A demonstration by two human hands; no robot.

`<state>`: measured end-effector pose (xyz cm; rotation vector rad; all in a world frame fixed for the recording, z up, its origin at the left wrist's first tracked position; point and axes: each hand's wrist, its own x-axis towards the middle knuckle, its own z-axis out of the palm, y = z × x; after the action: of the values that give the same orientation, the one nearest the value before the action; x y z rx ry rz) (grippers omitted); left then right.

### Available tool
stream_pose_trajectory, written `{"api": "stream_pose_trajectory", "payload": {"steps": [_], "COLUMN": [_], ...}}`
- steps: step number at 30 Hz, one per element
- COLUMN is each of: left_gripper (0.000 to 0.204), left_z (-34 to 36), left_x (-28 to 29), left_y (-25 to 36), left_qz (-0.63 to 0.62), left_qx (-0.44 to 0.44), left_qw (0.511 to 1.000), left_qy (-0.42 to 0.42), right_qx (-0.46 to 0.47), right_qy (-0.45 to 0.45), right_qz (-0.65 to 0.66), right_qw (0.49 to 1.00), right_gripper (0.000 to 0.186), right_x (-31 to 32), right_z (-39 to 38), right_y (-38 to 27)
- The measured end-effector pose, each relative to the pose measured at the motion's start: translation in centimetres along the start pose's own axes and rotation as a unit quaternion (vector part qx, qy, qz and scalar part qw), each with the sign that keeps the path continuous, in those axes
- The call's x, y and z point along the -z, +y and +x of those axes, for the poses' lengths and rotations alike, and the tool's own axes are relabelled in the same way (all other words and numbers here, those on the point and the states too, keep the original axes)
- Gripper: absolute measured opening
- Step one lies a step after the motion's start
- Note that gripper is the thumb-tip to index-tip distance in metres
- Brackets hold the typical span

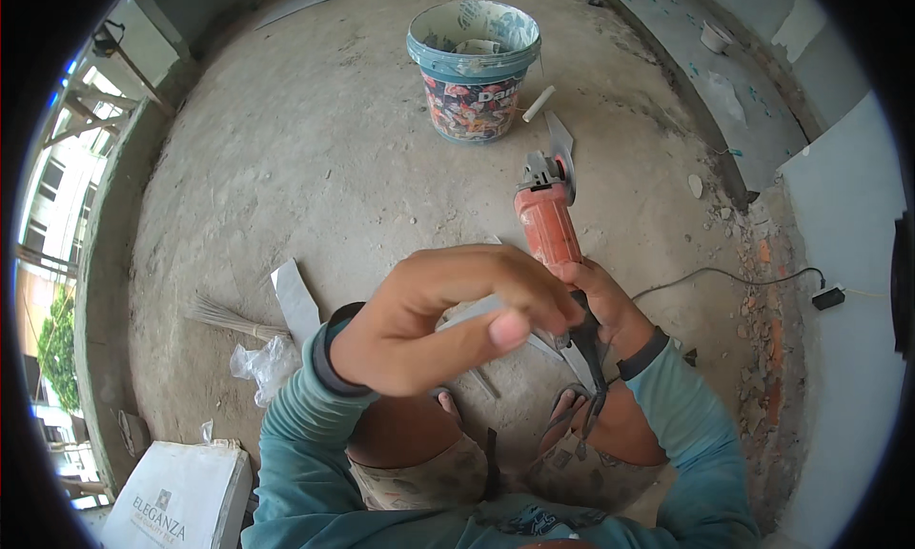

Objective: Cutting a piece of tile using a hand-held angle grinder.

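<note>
My right hand [610, 306] is wrapped round the rear of a red angle grinder [548, 225], whose guard and disc point away from me. A black cord [599, 396] hangs from the tool's rear between my knees. My left hand [448, 311] is raised in front, closer to the camera, with its fingers bent over and the thumb apart from them. Its fingertips overlap the back end of the grinder in the picture; I see nothing held in it, and whether it touches the tool is unclear. Partly behind my hands are grey tile pieces [572, 360].
A paint-smeared bucket [474, 109] stands ahead on the rough concrete floor [267, 187]. At left lie a bundle of thin sticks [229, 315], a plastic bag [262, 366], a tile offcut [295, 301] and a white box [176, 497]. A cable [715, 272] runs right to a black socket [827, 297].
</note>
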<state>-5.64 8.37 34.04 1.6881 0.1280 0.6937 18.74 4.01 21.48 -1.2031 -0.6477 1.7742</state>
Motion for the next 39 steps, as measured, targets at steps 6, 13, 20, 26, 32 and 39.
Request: {"api": "stream_pose_trajectory", "payload": {"steps": [6, 13, 20, 26, 32, 39], "left_gripper": [0.042, 0.045, 0.049, 0.054, 0.077, 0.082], "left_z": [-0.3, -3.6, -6.1, -5.8, -1.9, 0.0], "left_x": [-6.8, -8.0, -11.4, -10.0, -9.5, -10.6], "left_y": [0.0, -4.6, -5.2, -8.0, -5.9, -7.1], "left_qz": [-0.318, -0.409, -0.575, -0.559, -0.579, -0.621], "left_qx": [-0.151, -0.033, 0.067, 0.088, 0.097, -0.243], "left_qw": [0.936, 0.912, 0.812, 0.819, 0.805, 0.743], "left_qy": [0.025, -0.005, 0.075, -0.098, -0.082, 0.061], "right_qx": [-0.012, 0.019, 0.003, -0.011, 0.003, -0.019], "right_qy": [0.115, 0.189, 0.150, 0.110, 0.124, 0.130], "right_qz": [-0.078, -0.113, -0.134, -0.120, -0.116, -0.130], "right_qw": [0.990, 0.975, 0.980, 0.987, 0.985, 0.983], "right_gripper": [0.042, 0.039, 0.041, 0.042, 0.045, 0.046], "right_x": [6.9, 11.4, 11.5, 10.0, 10.1, 9.0], "right_z": [0.4, 1.3, 1.7, 1.6, 2.4, 2.6], "right_y": [-1.7, -1.5, -0.2, -0.7, -0.4, -0.6]}}
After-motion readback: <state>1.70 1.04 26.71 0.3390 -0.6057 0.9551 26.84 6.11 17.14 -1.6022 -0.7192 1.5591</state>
